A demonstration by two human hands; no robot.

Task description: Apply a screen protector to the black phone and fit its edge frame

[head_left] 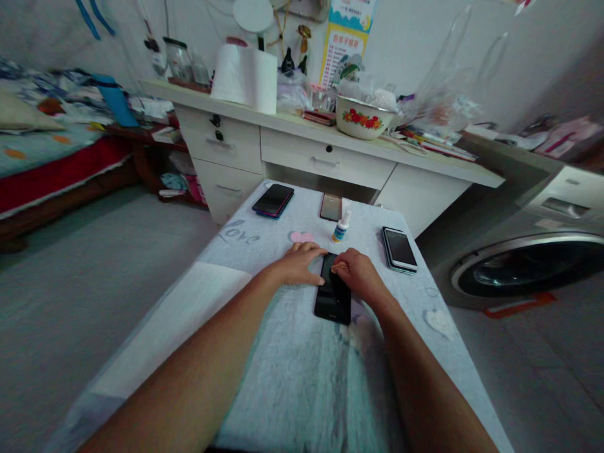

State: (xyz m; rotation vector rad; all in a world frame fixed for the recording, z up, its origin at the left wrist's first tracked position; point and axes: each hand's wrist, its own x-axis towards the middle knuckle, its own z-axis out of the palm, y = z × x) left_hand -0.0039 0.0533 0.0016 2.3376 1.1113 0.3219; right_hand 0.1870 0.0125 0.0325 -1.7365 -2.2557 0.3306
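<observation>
A black phone (333, 301) lies face up on the cloth-covered table (283, 352) in front of me. My left hand (298, 264) rests flat at the phone's left edge, fingers stretched along its top left side. My right hand (357, 274) is bunched over the phone's upper right part, fingertips pinched on the screen; whatever they pinch is too small to make out. A small white dropper bottle with a blue label (341, 227) stands just beyond my hands. A pink heart-shaped pad (302, 236) lies beside my left fingers.
Three more phones lie on the table: one at the far left (273, 200), one at the far middle (331, 206), one at the right (399, 249). Behind stands a white desk (325, 157) with a paper roll, bowl and clutter. A washing machine (533, 251) is right, a bed (51, 157) left.
</observation>
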